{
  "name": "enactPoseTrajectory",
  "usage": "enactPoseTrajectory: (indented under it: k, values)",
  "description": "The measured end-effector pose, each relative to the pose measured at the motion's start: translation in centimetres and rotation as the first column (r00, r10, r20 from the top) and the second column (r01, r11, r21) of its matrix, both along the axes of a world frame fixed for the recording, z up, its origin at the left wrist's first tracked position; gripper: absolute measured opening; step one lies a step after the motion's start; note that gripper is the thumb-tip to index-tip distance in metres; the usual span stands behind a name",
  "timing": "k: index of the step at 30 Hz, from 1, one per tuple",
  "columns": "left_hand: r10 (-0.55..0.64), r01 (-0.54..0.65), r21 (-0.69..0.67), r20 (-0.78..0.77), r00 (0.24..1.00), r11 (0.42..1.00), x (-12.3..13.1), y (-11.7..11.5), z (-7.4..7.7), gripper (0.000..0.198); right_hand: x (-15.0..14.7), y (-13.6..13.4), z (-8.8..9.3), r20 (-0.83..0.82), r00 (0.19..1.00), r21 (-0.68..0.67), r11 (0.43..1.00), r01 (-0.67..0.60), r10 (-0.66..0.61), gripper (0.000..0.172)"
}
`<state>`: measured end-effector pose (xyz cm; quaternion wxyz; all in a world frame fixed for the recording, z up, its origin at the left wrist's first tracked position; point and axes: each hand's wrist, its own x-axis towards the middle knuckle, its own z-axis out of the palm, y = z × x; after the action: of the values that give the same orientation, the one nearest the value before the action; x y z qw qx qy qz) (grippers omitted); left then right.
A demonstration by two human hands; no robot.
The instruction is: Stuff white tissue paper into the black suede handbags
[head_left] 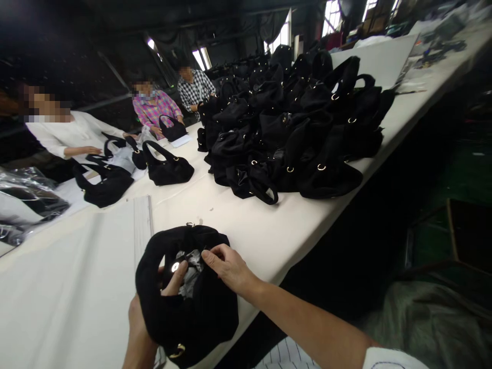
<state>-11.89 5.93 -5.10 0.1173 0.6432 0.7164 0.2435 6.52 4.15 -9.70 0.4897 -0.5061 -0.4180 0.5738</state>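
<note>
A black fabric handbag rests on the near edge of the white table, its mouth open towards me. Grey stuffing paper shows inside the opening, beside a round metal snap. My left hand grips the bag's left side, thumb hooked over the rim by the snap. My right hand pinches the rim on the right side of the opening, fingers curled over the fabric. A gold ring hangs at the bag's near end.
A large pile of black handbags fills the middle of the table. Two more bags lie at left, near three people seated across the table. Clear plastic wrapping lies far left. The table edge drops off to the right.
</note>
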Motion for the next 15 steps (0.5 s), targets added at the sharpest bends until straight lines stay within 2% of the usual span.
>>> enactPoseTrajectory:
  k: [4, 6, 8, 12, 13, 15]
  values:
    - [-0.012, 0.008, -0.035, -0.114, 0.993, 0.999, 2.1, -0.7, 1.0, 0.031, -0.4, -0.3, 0.6, 0.137, 0.987, -0.055, 0.994, 0.090, -0.082, 0.072]
    - [-0.030, 0.023, -0.046, -0.171, 0.985, 0.999, 3.0, -1.0, 1.8, 0.031, -0.9, -0.4, 1.2, 0.254, 0.955, 0.016, 0.988, 0.156, -0.155, 0.062]
    - [-0.023, 0.012, -0.064, -0.165, 0.986, 0.998, 3.6, -1.3, 2.4, 0.033, -1.6, -0.5, 1.7, 0.385, 0.895, 0.141, 0.973, 0.183, -0.225, 0.046]
    - [0.015, -0.022, -0.088, -0.086, 0.996, 0.996, 3.3, -1.6, 2.5, 0.033, -2.4, -0.6, 1.8, 0.646, 0.706, 0.356, 0.933, 0.058, -0.291, 0.024]
    - [0.023, -0.031, -0.086, -0.093, 0.995, 0.996, 3.0, -1.5, 2.4, 0.034, -2.3, -0.6, 1.6, 0.674, 0.676, 0.381, 0.924, 0.027, -0.298, 0.022]
    - [0.027, -0.036, -0.073, -0.123, 0.992, 0.997, 2.3, -1.4, 1.9, 0.037, -2.0, -0.5, 1.0, 0.678, 0.665, 0.409, 0.913, 0.012, -0.312, 0.020]
